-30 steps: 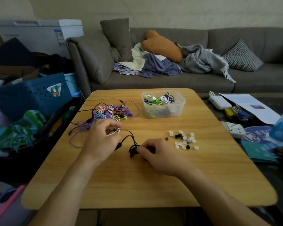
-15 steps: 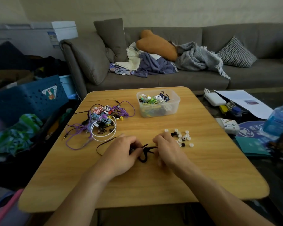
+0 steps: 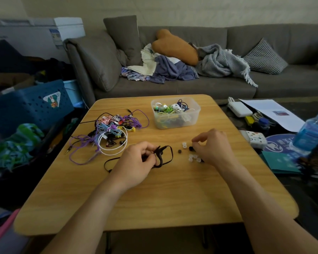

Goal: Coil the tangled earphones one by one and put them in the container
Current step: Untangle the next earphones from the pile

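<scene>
My left hand [image 3: 136, 162] is closed on a black earphone [image 3: 162, 154] whose cord loops on the wooden table [image 3: 154, 198]; more of the cord trails out left of the hand. My right hand [image 3: 211, 147] hovers over a scatter of small white and black ear tips [image 3: 193, 158], with its fingertips pinched at a black tip. A tangled pile of purple, blue, white and pink earphones [image 3: 112, 131] lies at the table's left. The clear plastic container [image 3: 175, 114], at the far middle, holds several coiled earphones.
A grey sofa [image 3: 191, 70] with cushions and blankets stands behind the table. A blue crate [image 3: 29, 105] and clutter fill the left side. Papers, a white box and a blue water bottle [image 3: 312, 129] lie to the right of the table.
My left hand drew the black earphone out of the pile to the table's middle. My right hand let go of it and moved right onto the ear tips.
</scene>
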Motion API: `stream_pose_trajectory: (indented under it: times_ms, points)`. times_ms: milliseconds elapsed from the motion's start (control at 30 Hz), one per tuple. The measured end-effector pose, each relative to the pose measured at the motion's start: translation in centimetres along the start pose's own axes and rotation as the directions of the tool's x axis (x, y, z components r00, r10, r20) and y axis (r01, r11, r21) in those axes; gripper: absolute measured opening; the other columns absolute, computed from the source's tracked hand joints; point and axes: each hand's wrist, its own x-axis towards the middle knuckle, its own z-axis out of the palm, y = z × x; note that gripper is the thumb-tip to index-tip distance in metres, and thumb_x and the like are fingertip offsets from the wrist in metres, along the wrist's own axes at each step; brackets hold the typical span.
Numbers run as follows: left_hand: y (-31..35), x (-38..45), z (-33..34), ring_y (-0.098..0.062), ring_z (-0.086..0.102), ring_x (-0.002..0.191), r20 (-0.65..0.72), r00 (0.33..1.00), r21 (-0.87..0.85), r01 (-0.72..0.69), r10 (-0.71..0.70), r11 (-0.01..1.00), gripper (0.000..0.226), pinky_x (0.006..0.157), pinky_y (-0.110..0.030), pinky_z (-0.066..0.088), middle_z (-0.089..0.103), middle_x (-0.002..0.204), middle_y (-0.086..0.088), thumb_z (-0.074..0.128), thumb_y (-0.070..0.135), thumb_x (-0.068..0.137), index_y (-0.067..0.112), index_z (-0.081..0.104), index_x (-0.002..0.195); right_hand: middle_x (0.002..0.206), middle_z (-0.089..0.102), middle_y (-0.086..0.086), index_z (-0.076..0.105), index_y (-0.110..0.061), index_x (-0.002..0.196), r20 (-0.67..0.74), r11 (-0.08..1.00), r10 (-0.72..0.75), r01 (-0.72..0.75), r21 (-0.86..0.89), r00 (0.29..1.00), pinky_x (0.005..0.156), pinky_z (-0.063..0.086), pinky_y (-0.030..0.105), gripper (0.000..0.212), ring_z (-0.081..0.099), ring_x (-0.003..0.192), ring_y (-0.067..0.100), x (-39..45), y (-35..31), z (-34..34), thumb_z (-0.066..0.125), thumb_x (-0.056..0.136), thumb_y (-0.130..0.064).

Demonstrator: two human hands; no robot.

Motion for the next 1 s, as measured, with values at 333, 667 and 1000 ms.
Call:
stream_pose_trajectory:
  times_ms: [333,667,1000]
  points:
    - [0.7,0.4,-0.2,-0.021,0.057,0.059,0.014,0.979,-0.380,0.193,-0.204,0.904,0.016,0.060,-0.029,0.046,0.066,0.064,0.002,0.053,0.002,0.092,0.009,0.066,0.095,0.116,0.049,0.005,0.071,-0.035,0.097,0.182,0.982,-0.064,0.095,-0.164,0.981,0.087,0.024,0.026,0.010,0.038,0.117,0.028,0.6,0.1,0.4,0.062,0.092,-0.033]
    - [0.9,0.4,-0.6,-0.017,0.049,0.058,0.191,0.931,-0.688,0.353,-0.312,0.633,0.024,0.053,-0.028,0.040,0.051,0.063,-0.005,0.048,0.018,0.096,0.003,0.065,0.103,0.097,0.059,-0.014,0.067,-0.027,0.098,-0.026,0.982,-0.104,0.107,0.157,0.994,0.079,0.040,0.027,0.008,0.051,0.102,0.012,-0.5,-1.1,-0.2,0.061,0.096,-0.031]
    - [1.3,-0.1,-0.5,-0.008,0.056,0.065,0.062,0.995,-0.537,0.100,-0.079,0.837,0.014,0.056,-0.018,0.047,0.062,0.079,-0.001,0.067,0.010,0.084,0.013,0.061,0.096,0.086,0.072,0.005,0.072,-0.011,0.100,0.260,0.337,0.010,-0.248,0.908,0.966,0.065,0.049,0.030,0.012,0.062,0.075,0.014,-4.5,-5.5,0.7,0.071,0.088,-0.009]
